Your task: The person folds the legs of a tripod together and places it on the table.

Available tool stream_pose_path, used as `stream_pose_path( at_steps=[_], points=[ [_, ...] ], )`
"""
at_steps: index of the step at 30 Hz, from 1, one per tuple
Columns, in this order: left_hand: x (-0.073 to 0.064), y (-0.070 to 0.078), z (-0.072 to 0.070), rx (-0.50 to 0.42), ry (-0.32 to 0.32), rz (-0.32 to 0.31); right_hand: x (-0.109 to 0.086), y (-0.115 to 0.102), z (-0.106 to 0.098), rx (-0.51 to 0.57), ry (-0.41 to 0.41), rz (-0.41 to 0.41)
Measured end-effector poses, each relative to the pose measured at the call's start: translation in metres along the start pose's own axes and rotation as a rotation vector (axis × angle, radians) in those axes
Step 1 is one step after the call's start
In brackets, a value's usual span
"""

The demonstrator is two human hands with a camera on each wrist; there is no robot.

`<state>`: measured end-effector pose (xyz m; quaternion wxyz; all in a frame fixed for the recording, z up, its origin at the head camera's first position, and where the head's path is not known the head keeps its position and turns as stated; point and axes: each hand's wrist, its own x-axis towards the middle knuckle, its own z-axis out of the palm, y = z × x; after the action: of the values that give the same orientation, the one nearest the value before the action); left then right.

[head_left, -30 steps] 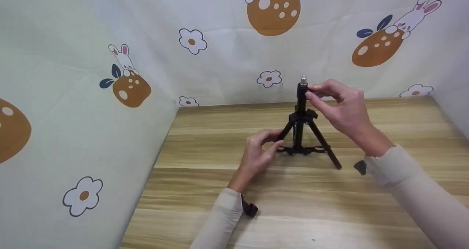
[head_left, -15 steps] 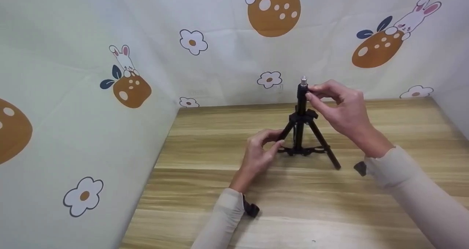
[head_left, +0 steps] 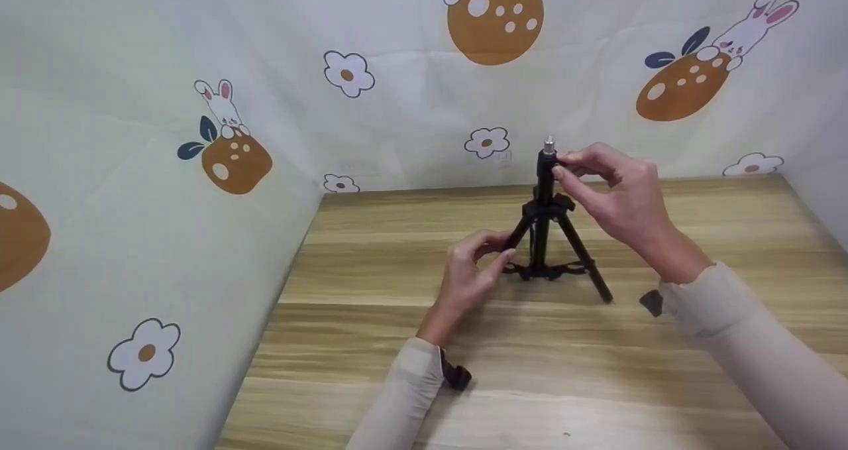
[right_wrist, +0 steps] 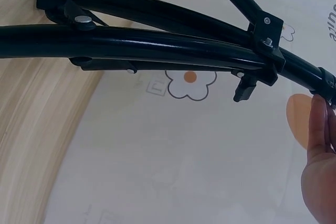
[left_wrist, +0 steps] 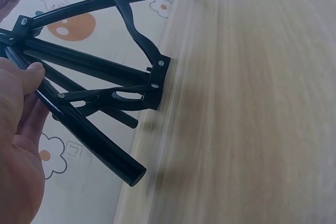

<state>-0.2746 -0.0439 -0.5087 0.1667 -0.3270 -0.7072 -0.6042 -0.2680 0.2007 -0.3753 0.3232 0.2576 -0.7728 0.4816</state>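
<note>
- tripod (head_left: pixel 540 241) first, from the head view: where is it?
- upright over the tabletop (head_left: pixel 530 384), right of the view's middle, in front of the printed backdrop (head_left: pixel 411 118). it's black, legs spread, with a silver stud (head_left: pixel 549 146) on top.
- and the hands?
- both are on it. the left hand (head_left: pixel 467 274) pinches the leg on its side between thumb and fingers. the right hand (head_left: pixel 626 198) is higher, thumb and finger gripping near the upper end of the column (head_left: pixel 545 188), just below the stud.
- what does the left wrist view add?
- the left thumb presses on that leg, with fingers behind it. a curved brace (left_wrist: pixel 135 32) runs from another leg to a bracket (left_wrist: pixel 157 82) at the column's lower end.
- do the feet touch the tabletop?
- i can't tell for each one.
- and the right wrist view?
- legs and column stretch across it, joined at the hub (right_wrist: pixel 268 35). by the right edge, the right hand touches the collar (right_wrist: pixel 328 82) on the column; the frame cuts off the rest of the grip. at the top, the left hand's fingertips show beside a leg.
</note>
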Motion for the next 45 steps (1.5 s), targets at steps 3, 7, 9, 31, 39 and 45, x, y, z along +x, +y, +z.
stream_pose_path(
  at_steps=[3, 7, 9, 31, 39, 45],
  points=[
    [0.001, 0.0, 0.001, -0.003, 0.009, -0.002, 0.001, 0.0, 0.0, 0.001, -0.002, -0.001],
    [0.001, 0.0, 0.002, -0.009, 0.018, 0.003, 0.0, 0.001, -0.001, 0.002, -0.006, -0.003],
    [0.001, 0.0, 0.002, -0.015, 0.02, 0.01, -0.001, 0.002, -0.001, 0.006, -0.008, -0.003],
    [0.003, 0.0, 0.009, -0.055, 0.059, 0.006, -0.001, 0.002, -0.001, 0.003, 0.003, 0.02],
    [0.003, 0.001, 0.01, -0.063, 0.067, -0.005, -0.002, -0.001, -0.001, -0.005, 0.002, 0.032],
    [0.004, 0.001, 0.011, -0.077, 0.073, -0.004, -0.002, 0.0, -0.001, 0.017, 0.004, 0.034]
  ],
)
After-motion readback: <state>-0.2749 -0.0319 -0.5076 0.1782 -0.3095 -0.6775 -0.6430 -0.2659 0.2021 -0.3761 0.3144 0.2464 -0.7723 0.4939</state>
